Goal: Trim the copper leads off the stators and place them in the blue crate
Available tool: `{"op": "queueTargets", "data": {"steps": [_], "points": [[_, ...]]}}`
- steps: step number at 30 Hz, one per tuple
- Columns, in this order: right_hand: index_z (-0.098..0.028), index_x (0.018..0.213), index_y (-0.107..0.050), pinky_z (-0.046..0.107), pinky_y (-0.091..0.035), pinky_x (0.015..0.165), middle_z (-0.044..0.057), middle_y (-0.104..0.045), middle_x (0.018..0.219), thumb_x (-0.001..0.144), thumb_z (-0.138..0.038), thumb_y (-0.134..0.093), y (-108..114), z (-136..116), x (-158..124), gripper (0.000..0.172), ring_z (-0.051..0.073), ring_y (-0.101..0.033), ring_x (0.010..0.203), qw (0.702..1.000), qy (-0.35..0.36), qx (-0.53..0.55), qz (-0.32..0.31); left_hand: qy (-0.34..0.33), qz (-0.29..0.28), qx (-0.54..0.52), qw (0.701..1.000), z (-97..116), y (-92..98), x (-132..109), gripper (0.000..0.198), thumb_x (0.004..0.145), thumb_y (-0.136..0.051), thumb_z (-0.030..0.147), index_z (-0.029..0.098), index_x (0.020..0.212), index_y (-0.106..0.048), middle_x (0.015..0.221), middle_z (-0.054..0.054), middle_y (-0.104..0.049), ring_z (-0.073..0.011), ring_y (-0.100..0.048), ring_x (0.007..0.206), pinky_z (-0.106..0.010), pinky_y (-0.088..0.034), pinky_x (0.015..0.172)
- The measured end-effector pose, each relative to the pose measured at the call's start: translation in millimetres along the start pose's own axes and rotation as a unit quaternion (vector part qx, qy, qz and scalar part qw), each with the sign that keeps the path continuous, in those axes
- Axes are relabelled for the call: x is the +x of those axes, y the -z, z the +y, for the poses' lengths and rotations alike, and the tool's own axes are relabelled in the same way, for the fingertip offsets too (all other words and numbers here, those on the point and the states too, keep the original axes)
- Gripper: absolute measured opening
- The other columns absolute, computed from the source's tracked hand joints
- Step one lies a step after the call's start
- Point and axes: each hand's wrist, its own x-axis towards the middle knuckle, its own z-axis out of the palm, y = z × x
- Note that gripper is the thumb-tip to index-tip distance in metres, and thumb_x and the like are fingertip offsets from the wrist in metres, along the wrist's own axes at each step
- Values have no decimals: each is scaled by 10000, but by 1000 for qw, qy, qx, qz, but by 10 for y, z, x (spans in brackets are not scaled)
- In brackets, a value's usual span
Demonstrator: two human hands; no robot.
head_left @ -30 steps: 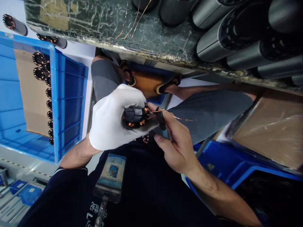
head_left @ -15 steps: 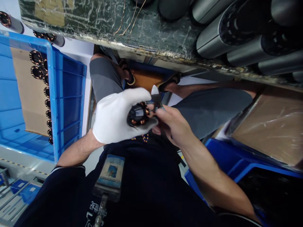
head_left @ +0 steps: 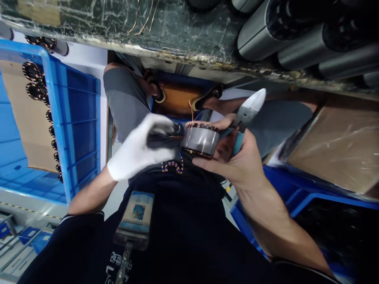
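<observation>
My right hand point(head_left: 239, 157) grips a motor stator point(head_left: 200, 140), a short silver metal cylinder with dark slotted ends and copper windings, between thumb and fingers. In the same hand sits a pair of cutting pliers point(head_left: 248, 111) with teal handles, jaws pointing up and to the right. A thin copper wire point(head_left: 192, 112) sticks up from the stator's upper rim. My left hand point(head_left: 142, 150), in a white glove, is apart from the stator on its left side. Its thumb and fingers are spread in a C shape with nothing between them.
A worn green bench edge point(head_left: 112, 35) runs across the top, with loose copper wires on it and several metal cylinders point(head_left: 257, 37) at right. On the left stands a blue crate point(head_left: 75, 130) holding cardboard and several stators. Another blue bin point(head_left: 308, 205) and a plastic-wrapped box point(head_left: 331, 146) are at right.
The stator has passed from my gloved left hand to my right hand and turned so its side shows. My left hand has let go and drawn away; the pliers have shifted right.
</observation>
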Motion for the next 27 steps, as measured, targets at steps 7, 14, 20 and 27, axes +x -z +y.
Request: {"op": "queueTargets", "data": {"steps": [7, 14, 20, 27], "points": [[-373, 1235, -755, 603, -618, 1259, 5, -793, 1502, 878, -281, -1015, -138, -214, -6, 451, 352, -753, 1422, 965, 127, -224, -60, 140, -261, -272, 915, 119, -227, 226, 277, 838, -942, 248, 171, 1069, -809, 1052, -71, -853, -309, -843, 1026, -431, -699, 924], [-290, 1641, -636, 457, -695, 952, 114, -681, 1356, 1001, -142, -671, 126, -536, -138, 659, 287, -734, 1178, 850, 199, -476, -104, 52, -84, -187, 977, 198, -163, 240, 373, 791, -953, 220, 198, 1093, -734, 1022, -18, -753, -194, -756, 932, -319, -652, 854], [-323, 1712, -592, 515, -651, 878, 117, -660, 1248, 969, -98, -631, 217, -655, -194, 778, 324, -687, 1056, 779, 234, -569, -124, -21, -70, -100, 992, 193, -158, 253, 321, 884, -929, 296, 191, 1098, -714, 1043, -36, -747, -189, -736, 940, -330, -654, 868], [-395, 1776, -481, 572, -610, 903, 119, -679, 1253, 1022, -142, -639, 248, -730, -187, 811, 375, -702, 1058, 733, 240, -624, -125, -17, -49, 30, 998, 286, -153, 239, 334, 830, -887, 261, 207, 1100, -698, 1038, -25, -766, -197, -722, 922, -339, -620, 808]]}}
